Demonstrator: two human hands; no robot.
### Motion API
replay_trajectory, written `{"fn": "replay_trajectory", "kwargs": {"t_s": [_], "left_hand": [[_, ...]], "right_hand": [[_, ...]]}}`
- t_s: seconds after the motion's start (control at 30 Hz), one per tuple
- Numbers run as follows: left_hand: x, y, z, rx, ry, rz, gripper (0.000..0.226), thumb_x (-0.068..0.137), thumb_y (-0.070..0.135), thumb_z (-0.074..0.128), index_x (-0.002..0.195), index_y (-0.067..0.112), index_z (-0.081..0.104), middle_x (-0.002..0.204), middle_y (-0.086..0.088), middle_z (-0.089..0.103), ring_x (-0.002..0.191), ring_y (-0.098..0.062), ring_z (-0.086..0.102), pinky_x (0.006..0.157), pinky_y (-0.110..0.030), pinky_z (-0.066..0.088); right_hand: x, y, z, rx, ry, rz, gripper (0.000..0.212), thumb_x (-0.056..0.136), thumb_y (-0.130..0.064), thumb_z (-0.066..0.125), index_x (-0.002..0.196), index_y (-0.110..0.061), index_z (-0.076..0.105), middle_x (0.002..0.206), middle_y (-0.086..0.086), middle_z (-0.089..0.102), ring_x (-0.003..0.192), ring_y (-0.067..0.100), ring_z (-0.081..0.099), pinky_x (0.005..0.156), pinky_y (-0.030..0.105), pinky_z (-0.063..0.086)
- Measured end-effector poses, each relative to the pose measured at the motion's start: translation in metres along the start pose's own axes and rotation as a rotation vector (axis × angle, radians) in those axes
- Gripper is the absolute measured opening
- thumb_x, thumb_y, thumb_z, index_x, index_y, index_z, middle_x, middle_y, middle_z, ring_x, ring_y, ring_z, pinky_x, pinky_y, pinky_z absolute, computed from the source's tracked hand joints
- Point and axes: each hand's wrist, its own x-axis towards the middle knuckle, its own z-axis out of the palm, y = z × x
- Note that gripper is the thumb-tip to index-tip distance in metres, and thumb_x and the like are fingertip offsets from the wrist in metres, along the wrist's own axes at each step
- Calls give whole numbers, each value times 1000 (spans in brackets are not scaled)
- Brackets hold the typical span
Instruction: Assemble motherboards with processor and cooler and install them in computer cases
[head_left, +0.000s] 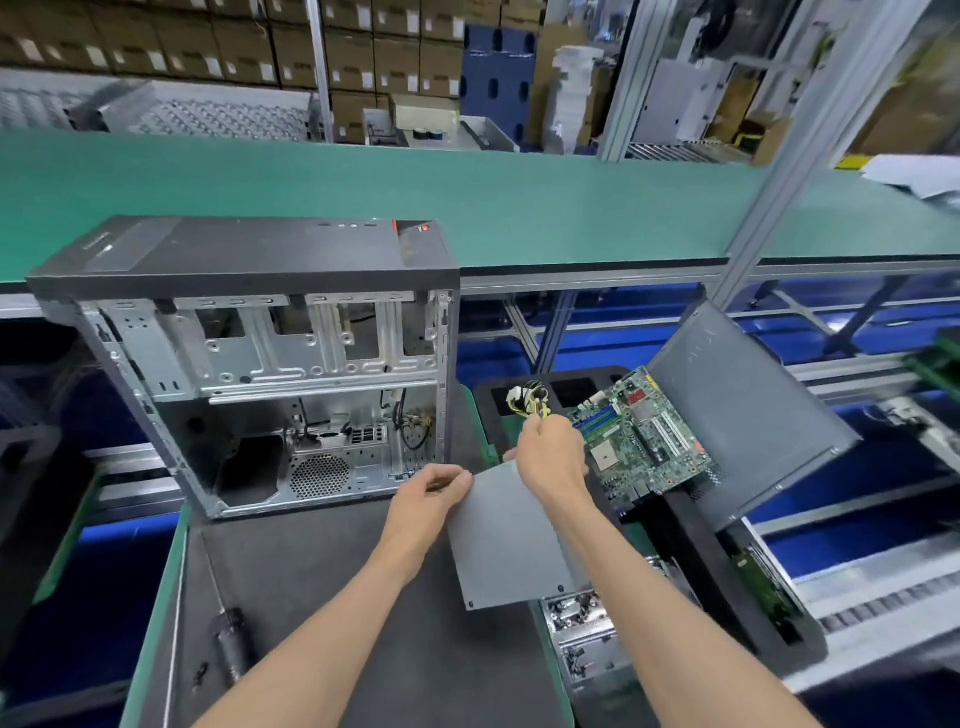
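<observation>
Head view: your left hand (435, 486) pinches the flat grey metal box (511, 540); your right hand (551, 451) grips its yellow wires (531, 401). Tugged wires could snag the green motherboard (644, 436).

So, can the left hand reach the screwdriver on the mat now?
Probably not yet: the left hand grips the grey box. The screwdriver itself lies uncovered.
</observation>
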Motion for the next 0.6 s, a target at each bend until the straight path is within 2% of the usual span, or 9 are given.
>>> {"fn": "replay_trajectory", "kwargs": {"t_s": [0.07, 0.17, 0.33, 0.43, 0.5, 0.6], "left_hand": [[8, -2, 2, 49, -9, -16, 22, 83, 44, 76, 103, 35, 72, 108, 11, 72, 95, -6, 69, 88, -31, 58], [18, -12, -5, 367, -37, -15, 26, 89, 32, 72, 114, 27, 67, 112, 9, 69, 99, -5, 66, 93, -25, 52], [26, -35, -13, 715, -105, 71, 33, 93, 25, 66, 125, 24, 61, 126, 7, 57, 111, -7, 52, 92, -17, 35], [36, -46, -14, 850, -158, 146, 36, 96, 25, 61, 131, 25, 56, 133, 8, 52, 124, -10, 46, 102, -19, 33], [44, -54, -13, 909, -205, 196, 37, 97, 26, 58, 133, 26, 54, 136, 10, 48, 126, -10, 43, 108, -23, 32], [53, -64, -8, 1017, -249, 269, 35, 99, 30, 54, 134, 29, 51, 136, 14, 45, 124, -11, 40, 108, -31, 35]], "right_hand": [[18, -3, -9, -106, 37, -17, 40, 106, -25, 29, 94, -6, 62, 107, 13, 73, 107, 35, 59, 104, 52, 41], [46, -6, -22, -211, 89, -42, 36, 105, -21, 32, 102, -5, 65, 109, 14, 72, 108, 35, 58, 105, 51, 35], [88, -14, -29, -359, 176, -126, 24, 99, -13, 40, 83, -11, 58, 107, 17, 68, 101, 40, 60, 101, 53, 33], [113, -13, -21, -418, 186, -133, 23, 97, -14, 41, 90, -10, 63, 107, 17, 68, 100, 40, 61, 103, 54, 32], [131, -9, -12, -434, 192, -137, 21, 97, -14, 42, 90, -10, 62, 100, 16, 67, 89, 37, 58, 99, 52, 33], [152, -3, 3, -481, 198, -139, 21, 94, -12, 43, 77, -15, 54, 73, 5, 56, 72, 29, 45, 91, 49, 28]]}}
